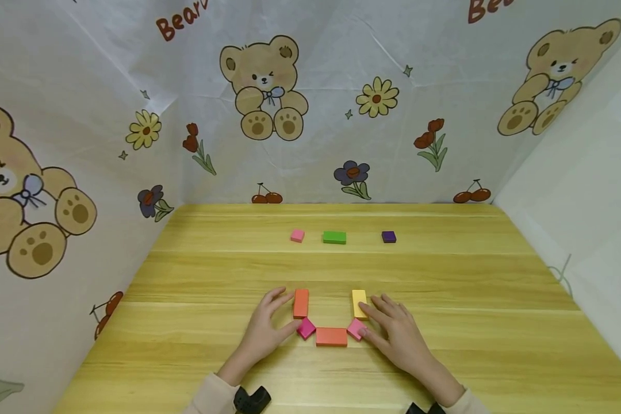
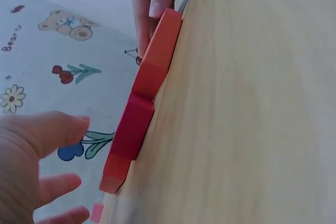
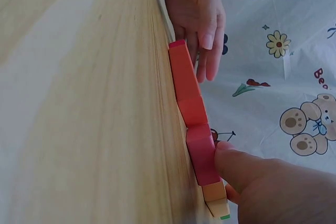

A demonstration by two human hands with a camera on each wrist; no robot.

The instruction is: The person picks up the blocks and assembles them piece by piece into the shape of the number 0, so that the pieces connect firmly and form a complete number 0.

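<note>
Several blocks form a U on the table. An orange block (image 1: 301,303) makes its left side, a magenta block (image 1: 306,328) its lower left corner and another orange block (image 1: 332,337) its base. A pink block (image 1: 356,329) forms the lower right corner, below an upright yellow block (image 1: 359,303). Left of the U is my left hand (image 1: 265,326), fingers spread; in the left wrist view its thumb (image 2: 68,128) stands apart from the magenta block. My right hand (image 1: 401,333) rests its thumb against the pink block and its index fingertip on the yellow one.
Farther back on the wooden table (image 1: 227,270) lie a small pink block (image 1: 297,236), a green block (image 1: 334,237) and a dark purple block (image 1: 388,237), spaced apart in a row. A bear-print cloth (image 1: 321,161) hangs along the table's back and left edges.
</note>
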